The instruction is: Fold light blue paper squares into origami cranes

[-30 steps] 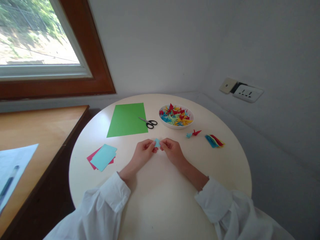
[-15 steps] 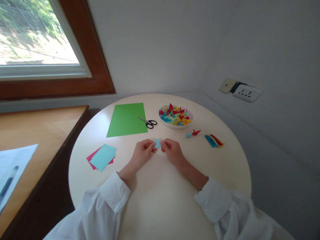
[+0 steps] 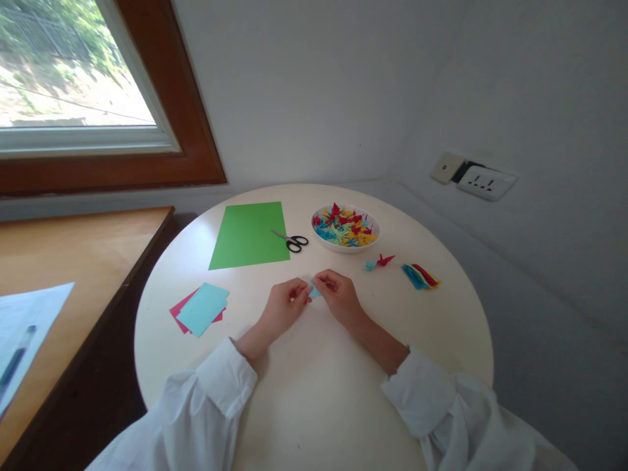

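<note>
A small folded piece of light-blue paper (image 3: pixel 314 292) is pinched between both hands above the middle of the white round table (image 3: pixel 314 405). My left hand (image 3: pixel 287 302) grips its left side between thumb and fingers. From the right, my right hand (image 3: pixel 338 296) closes on the paper's upper edge, with the fingertips of both hands nearly meeting. Much of the paper is hidden behind the fingers. Beyond my right hand lie a small light-blue folded paper piece (image 3: pixel 370 265) and a red paper crane (image 3: pixel 385 260).
A white bowl (image 3: pixel 345 248) of colourful paper cranes stands at the back. Black-handled scissors (image 3: pixel 294 244) rest partly on a green sheet (image 3: pixel 250 235). Light-blue and pink paper squares (image 3: pixel 203 309) lie at left, a bundle of coloured folded papers (image 3: pixel 420 277) at right.
The light-blue paper has turned and shifted slightly right and towards me. My left hand has moved a little right and nearer. My right hand's fingers have moved over the paper's top.
</note>
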The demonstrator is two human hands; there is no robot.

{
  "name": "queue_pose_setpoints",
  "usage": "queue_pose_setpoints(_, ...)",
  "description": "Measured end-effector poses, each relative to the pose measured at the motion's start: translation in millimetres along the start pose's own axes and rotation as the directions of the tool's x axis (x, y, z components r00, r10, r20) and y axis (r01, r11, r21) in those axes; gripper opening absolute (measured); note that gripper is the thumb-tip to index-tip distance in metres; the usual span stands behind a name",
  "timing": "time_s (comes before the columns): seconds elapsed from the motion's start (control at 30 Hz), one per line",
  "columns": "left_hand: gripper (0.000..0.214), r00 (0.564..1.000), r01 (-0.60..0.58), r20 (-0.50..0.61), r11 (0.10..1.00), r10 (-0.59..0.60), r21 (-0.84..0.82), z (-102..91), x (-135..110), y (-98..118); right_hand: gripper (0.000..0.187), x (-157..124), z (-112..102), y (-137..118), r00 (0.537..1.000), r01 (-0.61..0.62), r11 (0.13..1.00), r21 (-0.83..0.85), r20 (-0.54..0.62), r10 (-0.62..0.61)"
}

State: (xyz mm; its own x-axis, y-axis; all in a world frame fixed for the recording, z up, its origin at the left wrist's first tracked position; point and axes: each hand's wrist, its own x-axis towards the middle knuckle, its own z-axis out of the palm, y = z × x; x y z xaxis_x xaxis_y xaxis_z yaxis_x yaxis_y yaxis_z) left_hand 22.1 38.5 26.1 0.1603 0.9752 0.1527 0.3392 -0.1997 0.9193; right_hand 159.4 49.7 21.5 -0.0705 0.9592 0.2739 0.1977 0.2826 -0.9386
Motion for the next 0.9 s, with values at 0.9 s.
queue_pose_setpoints(0.9,0.026,0.999,-0.029,0.027,0.98,0.035,-0.195,-3.5,0.9,1.5,0.021,3.5,-2.2,3.0,0.982,-0.076,0.995,0.067,-0.171,0.086)
